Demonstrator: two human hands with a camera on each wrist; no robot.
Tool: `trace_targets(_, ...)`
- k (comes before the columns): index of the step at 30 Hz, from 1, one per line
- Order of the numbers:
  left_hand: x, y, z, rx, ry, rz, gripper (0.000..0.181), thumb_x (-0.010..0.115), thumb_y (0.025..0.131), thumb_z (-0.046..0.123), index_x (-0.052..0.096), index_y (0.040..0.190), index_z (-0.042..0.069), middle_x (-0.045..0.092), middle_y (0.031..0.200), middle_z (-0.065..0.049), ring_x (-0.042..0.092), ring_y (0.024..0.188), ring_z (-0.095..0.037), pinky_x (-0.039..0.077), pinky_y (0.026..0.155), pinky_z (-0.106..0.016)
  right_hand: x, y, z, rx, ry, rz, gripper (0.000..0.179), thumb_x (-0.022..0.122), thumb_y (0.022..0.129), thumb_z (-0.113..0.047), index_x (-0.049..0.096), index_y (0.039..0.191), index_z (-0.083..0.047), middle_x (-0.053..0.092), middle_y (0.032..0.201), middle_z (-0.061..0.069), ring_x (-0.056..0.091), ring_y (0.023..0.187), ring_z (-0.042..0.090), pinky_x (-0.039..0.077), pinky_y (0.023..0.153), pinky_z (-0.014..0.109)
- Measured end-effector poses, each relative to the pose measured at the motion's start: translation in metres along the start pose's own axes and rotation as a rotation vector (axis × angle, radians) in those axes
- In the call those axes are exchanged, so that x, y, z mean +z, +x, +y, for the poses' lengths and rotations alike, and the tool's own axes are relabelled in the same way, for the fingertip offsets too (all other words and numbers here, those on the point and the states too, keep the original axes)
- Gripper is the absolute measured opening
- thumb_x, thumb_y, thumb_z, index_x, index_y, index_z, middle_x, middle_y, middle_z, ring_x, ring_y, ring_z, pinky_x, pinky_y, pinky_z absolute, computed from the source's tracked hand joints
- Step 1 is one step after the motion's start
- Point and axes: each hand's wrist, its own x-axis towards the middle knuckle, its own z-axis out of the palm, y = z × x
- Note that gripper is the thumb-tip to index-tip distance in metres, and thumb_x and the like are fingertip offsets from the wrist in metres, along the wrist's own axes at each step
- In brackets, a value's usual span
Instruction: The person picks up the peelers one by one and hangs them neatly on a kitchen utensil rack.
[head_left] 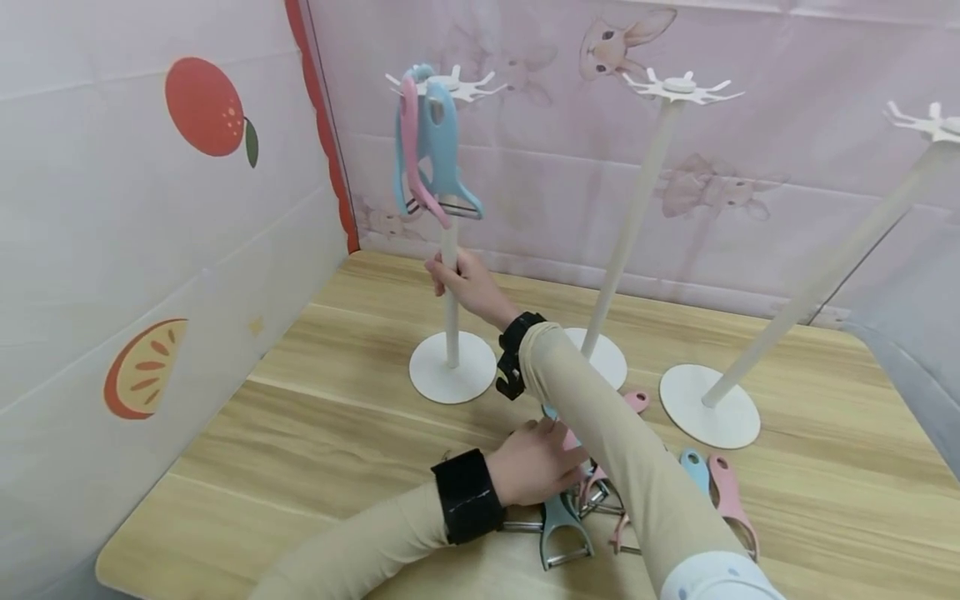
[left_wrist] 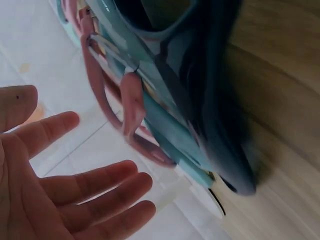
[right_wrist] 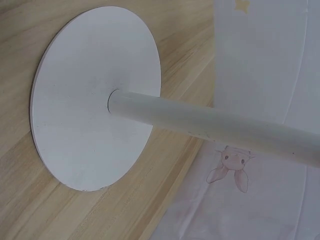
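My right hand (head_left: pixel 476 287) grips the pole of the left white stand (head_left: pixel 451 321), above its round base (right_wrist: pixel 90 100). From that stand's top hooks hang a pink peeler (head_left: pixel 410 133) and light blue peelers (head_left: pixel 444 137). My left hand (head_left: pixel 536 462) is over a loose pile of peelers on the table. In the left wrist view its fingers are spread and hold nothing, beside a pink peeler (left_wrist: pixel 132 102) and a dark teal peeler (left_wrist: pixel 200 95). A grey-green peeler (head_left: pixel 558 529) lies just below the left hand in the head view. My right forearm hides part of the pile.
A middle white stand (head_left: pixel 630 225) and a right white stand (head_left: pixel 817 283) rise behind the pile, their hooks bare. To the right of my forearm lie a blue peeler (head_left: pixel 695 468) and a pink peeler (head_left: pixel 729 496). Printed cloth walls border the wooden table (head_left: pixel 300 467).
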Motion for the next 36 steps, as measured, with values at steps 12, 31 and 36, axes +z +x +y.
trace_targets(12,0.006,0.013,0.008,-0.114,-0.064,-0.070,0.034,0.063,0.083,0.029,0.063,0.112,0.012,0.060,0.107,-0.010,0.058,0.083,-0.014,0.047,0.063,-0.020,0.000,-0.001,0.000,0.004,-0.003,0.001,0.021,0.044,0.095,-0.006,0.048,0.081,0.009,0.049,0.069,0.023,0.050,0.070,0.038,0.043,0.071,0.039)
trace_targets(31,0.004,0.026,0.015,-0.358,-0.210,-0.167,0.025,0.065,0.073,0.005,0.069,0.096,0.014,0.058,0.090,0.001,0.048,0.074,-0.007,0.038,0.062,-0.015,-0.001,0.001,0.001,-0.004,0.014,-0.002,0.021,0.044,0.095,-0.006,0.048,0.082,0.010,0.049,0.069,0.023,0.050,0.068,0.035,0.044,0.072,0.044)
trace_targets(36,0.001,0.019,0.015,-0.319,-0.243,-0.071,0.035,0.067,0.068,0.002,0.066,0.101,0.011,0.056,0.087,-0.001,0.039,0.061,-0.006,0.031,0.051,-0.015,-0.001,0.001,0.002,-0.009,0.007,-0.006,0.021,0.044,0.095,-0.006,0.048,0.084,0.011,0.049,0.069,0.024,0.050,0.069,0.035,0.043,0.071,0.040)
